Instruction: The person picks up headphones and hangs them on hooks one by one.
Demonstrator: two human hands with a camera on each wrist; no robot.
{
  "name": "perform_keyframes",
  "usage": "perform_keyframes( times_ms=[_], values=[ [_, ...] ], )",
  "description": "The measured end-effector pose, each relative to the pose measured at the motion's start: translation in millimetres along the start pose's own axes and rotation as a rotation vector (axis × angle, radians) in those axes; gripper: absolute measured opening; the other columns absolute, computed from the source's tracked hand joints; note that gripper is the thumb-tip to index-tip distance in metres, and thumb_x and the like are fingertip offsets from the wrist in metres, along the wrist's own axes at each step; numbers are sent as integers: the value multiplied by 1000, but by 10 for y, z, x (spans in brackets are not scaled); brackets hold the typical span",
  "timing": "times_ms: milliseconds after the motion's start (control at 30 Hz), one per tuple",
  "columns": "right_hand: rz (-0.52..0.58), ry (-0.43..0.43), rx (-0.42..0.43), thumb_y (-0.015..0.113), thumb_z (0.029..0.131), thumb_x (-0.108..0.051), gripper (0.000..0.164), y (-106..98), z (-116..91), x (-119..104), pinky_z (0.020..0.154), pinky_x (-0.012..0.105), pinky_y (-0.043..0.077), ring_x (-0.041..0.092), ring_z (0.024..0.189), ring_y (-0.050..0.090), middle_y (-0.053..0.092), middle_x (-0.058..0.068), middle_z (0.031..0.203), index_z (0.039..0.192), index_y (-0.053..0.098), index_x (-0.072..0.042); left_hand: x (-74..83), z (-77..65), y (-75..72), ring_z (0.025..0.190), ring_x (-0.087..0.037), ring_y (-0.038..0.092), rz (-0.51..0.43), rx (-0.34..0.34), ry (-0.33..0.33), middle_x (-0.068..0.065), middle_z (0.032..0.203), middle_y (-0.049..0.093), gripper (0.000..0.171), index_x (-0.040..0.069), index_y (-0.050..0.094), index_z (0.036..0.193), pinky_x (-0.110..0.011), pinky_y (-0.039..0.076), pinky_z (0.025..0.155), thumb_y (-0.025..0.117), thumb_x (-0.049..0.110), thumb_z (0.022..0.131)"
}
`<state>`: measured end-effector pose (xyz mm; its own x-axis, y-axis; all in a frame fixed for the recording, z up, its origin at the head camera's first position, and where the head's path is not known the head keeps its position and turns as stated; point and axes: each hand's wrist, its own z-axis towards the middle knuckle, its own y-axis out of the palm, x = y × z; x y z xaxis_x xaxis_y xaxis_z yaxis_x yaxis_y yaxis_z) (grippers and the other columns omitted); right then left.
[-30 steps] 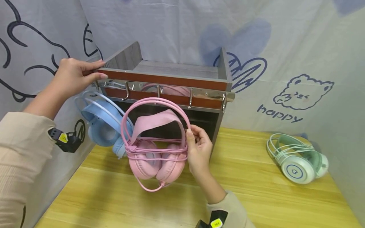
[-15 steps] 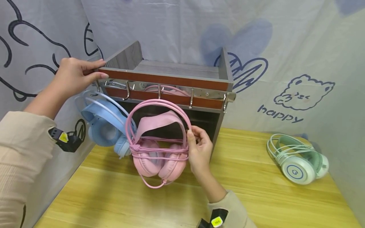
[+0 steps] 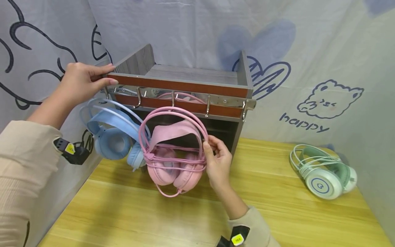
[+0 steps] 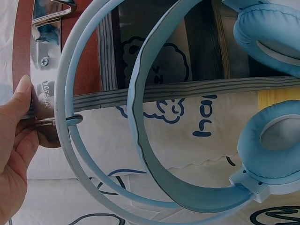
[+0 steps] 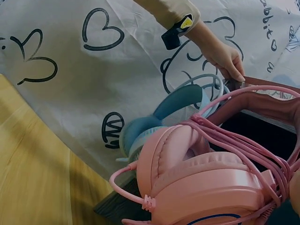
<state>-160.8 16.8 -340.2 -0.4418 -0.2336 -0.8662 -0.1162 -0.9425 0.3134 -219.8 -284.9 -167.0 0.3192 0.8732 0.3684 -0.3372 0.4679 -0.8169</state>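
Observation:
In the head view my left hand [image 3: 81, 82] pinches the left front corner of a grey shelf unit [image 3: 182, 83], thumb on its reddish-brown front strip. Beside that hand, blue headphones [image 4: 206, 199] hang by their double headband from the leftmost metal hook [image 4: 75, 120]. My right hand [image 3: 219, 163] holds pink headphones [image 3: 189, 176] by the right side of the headband, thumb in front. Their cable is wound around the ear cups. The top of the pink headband is right at the middle hook [image 3: 173, 99], and its left side overlaps the blue headphones.
Green headphones [image 3: 325, 183] lie at the right on the yellow wood-grain table [image 3: 265, 212]. Several hooks line a shiny metal rail [image 3: 229, 102] across the shelf front. A printed white cloth [image 3: 194, 34] stands behind and at both sides.
My right hand has brought the pink headphones a little to the right, their ear cups now higher in view. The blue headphones have shifted slightly. My left hand stays at the shelf corner.

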Motion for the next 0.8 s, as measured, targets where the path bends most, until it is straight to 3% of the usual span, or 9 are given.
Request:
perform_keyframes(
  times_ms=[133, 233, 400, 600, 800],
  values=[
    [-10, 26, -25, 62, 86, -1, 30, -37, 14, 1, 73, 13, 47, 3, 83, 56, 61, -5, 90, 110, 56, 17, 3, -4, 3, 56, 18, 42, 16, 5, 6, -22, 121, 57, 40, 8, 56, 126, -7, 32, 49, 63, 20, 88],
    [-7, 45, -41, 63, 86, -2, 32, -62, 21, -3, 74, 13, 48, 3, 87, 56, 60, -8, 91, 111, 55, 16, 5, -10, 5, 56, 18, 43, 22, 5, 6, -22, 120, 58, 39, 9, 56, 126, -8, 33, 49, 62, 20, 89],
    [-22, 45, -47, 64, 87, -6, 35, -86, 28, -4, 79, 13, 47, 3, 91, 56, 61, 1, 98, 112, 55, 16, 5, -9, 13, 55, 15, 44, 21, 8, 16, -22, 118, 59, 39, 9, 56, 126, -9, 33, 48, 62, 20, 89],
    [-50, 58, -55, 60, 87, 1, 30, -89, 25, -14, 80, 13, 47, 3, 93, 56, 61, 3, 100, 114, 55, 15, -4, -17, 20, 53, 13, 42, 23, 20, 23, -23, 118, 59, 39, 8, 57, 125, -9, 31, 47, 63, 19, 88],
    [-107, 56, -87, 55, 88, 4, 32, -103, 27, -32, 87, 14, 45, 0, 98, 54, 57, 26, 115, 119, 54, 12, -1, -22, 17, 52, 13, 41, 22, 41, 40, -24, 114, 60, 38, 7, 58, 124, -8, 30, 47, 64, 18, 88]
  ],
)
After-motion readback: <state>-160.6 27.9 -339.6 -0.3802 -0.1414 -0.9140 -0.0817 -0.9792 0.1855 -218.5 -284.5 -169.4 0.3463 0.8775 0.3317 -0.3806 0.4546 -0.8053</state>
